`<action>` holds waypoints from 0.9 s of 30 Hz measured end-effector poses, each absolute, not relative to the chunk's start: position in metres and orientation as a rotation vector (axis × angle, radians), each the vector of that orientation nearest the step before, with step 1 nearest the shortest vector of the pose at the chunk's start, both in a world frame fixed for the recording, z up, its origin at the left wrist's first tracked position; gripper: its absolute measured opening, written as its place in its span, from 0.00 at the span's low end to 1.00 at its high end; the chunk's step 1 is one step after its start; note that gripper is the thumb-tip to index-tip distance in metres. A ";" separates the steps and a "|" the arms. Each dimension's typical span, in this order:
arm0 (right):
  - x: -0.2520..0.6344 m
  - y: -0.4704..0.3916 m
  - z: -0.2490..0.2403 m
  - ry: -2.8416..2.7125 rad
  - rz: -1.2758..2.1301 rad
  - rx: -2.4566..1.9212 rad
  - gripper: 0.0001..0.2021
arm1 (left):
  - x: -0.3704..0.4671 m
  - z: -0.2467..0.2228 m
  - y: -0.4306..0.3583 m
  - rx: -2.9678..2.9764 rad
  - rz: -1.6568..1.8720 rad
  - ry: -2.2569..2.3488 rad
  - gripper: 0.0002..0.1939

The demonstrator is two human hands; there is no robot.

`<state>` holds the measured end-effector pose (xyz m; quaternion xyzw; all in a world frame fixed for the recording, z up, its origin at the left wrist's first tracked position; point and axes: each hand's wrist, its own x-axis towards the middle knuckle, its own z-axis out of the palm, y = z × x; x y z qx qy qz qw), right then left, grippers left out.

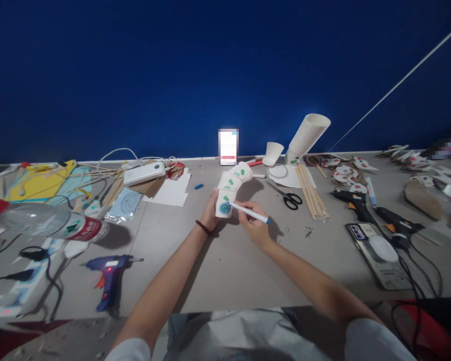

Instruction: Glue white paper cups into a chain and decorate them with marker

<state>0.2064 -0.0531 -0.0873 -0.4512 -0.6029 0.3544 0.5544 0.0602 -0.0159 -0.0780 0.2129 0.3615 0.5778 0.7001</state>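
Note:
My left hand (211, 213) grips a curved white piece built of joined paper cups (228, 186) from its left side. Green blotches run along the cups, and a blue ring with a green middle marks the near end. In my right hand (256, 225) is a white marker with a blue end (253, 213), its tip at or close to the blue ring. A small blue cap (199, 186) lies on the table to the left of the cups. Beyond the cups rest a red marker (254, 163) and a white pen (259, 176).
A leaning stack of paper cups (308, 135), black scissors (291, 199) and wooden sticks (311, 193) lie to the right. Farther right are black glue guns (352, 201) and a phone (379, 265). On the left are a purple glue gun (110, 276), a bottle (52, 223) and a power strip (30, 286).

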 end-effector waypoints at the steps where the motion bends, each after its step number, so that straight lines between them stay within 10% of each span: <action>1: 0.207 -0.053 -0.087 -1.421 0.832 -1.072 0.10 | 0.060 -0.078 -0.016 0.472 1.280 0.807 0.23; 27: 0.208 -0.053 -0.089 -1.381 0.901 -1.103 0.11 | 0.058 -0.084 -0.015 0.448 1.257 0.813 0.25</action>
